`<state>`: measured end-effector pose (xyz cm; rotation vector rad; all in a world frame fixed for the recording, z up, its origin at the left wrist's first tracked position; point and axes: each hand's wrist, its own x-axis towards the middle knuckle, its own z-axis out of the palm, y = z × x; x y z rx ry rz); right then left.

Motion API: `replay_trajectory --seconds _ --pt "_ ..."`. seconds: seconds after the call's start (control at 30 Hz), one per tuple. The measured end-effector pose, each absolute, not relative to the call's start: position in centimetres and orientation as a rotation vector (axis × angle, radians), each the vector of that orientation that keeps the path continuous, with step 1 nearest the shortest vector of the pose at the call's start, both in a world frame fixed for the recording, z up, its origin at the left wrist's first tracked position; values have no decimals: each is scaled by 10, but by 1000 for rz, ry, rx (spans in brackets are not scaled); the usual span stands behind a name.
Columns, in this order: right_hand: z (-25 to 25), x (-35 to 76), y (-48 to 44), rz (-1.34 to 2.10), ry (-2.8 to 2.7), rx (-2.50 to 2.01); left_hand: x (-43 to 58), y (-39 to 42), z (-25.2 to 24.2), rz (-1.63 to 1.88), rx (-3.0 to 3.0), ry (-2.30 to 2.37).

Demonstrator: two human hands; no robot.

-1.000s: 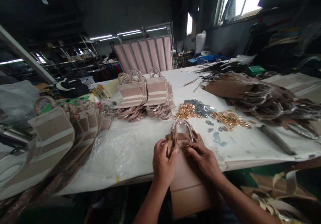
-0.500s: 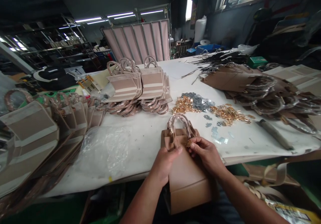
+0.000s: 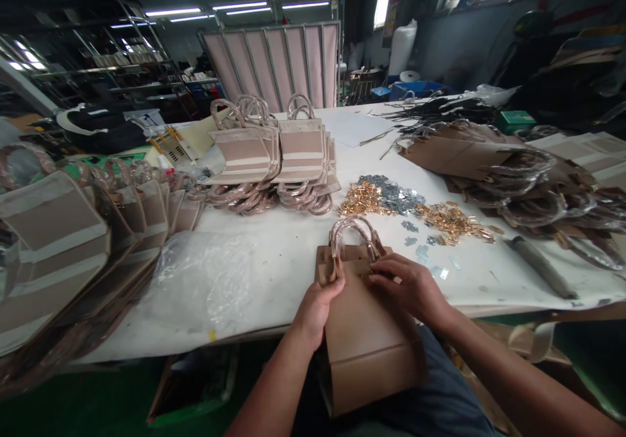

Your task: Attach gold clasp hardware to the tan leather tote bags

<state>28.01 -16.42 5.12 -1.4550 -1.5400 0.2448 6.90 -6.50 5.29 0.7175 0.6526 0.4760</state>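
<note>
Left hand (image 3: 313, 312) has been moved lower on the brown bag (image 3: 369, 323), its fingers (image 3: 336, 286) clamped there above the lap (image 3: 452, 388), while the right hand (image 3: 415, 287) is bent near the handles (image 3: 336, 238), its grip unclear.

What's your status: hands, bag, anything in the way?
Left hand gripping brown boxy leather-look handbag. Right hand at its upper front. Small gold metal pieces heaped beyond, not in the way.

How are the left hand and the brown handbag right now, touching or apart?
Touching. The head view shows the left hand grasping the brown handbag at its side edge, thumb lying over the front.
</note>
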Motion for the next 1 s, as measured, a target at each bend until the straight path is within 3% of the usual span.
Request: replay_trajectory --seconds 1.0 --pt "51 266 -160 141 -1743 -1516 69 -64 49 547 795 631"
